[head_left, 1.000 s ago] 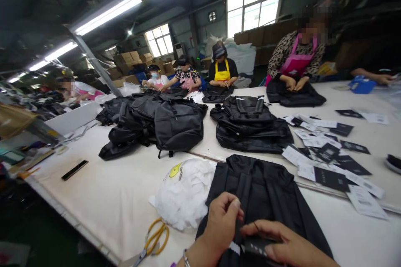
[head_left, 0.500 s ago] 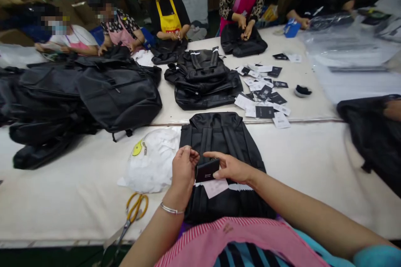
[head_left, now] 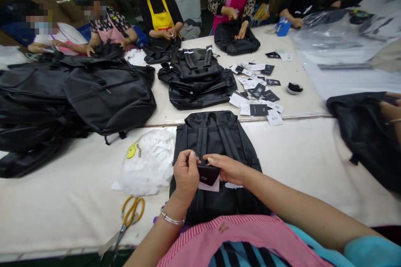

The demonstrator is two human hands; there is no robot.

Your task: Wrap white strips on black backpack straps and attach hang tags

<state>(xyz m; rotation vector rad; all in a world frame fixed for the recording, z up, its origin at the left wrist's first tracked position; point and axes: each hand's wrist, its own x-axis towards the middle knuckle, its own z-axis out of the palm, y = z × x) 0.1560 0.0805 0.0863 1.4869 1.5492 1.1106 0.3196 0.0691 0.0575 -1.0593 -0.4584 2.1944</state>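
Note:
A black backpack lies flat on the white table right in front of me, straps up. Above its lower half I hold a small black hang tag with a white card behind it. My left hand pinches the tag's left edge, fingers curled. My right hand grips its right side with thumb and fingers closed. A silver bangle sits on my left wrist.
Yellow-handled scissors and a white plastic bag lie left of the backpack. Piles of black backpacks fill the left and centre. Loose tags are scattered to the right. Several people work along the far edge; another person's arm is at right.
The view dropped from the room to the table a second ago. Since half a second ago my hands have shifted the tag slightly and tilted it; both still hold it.

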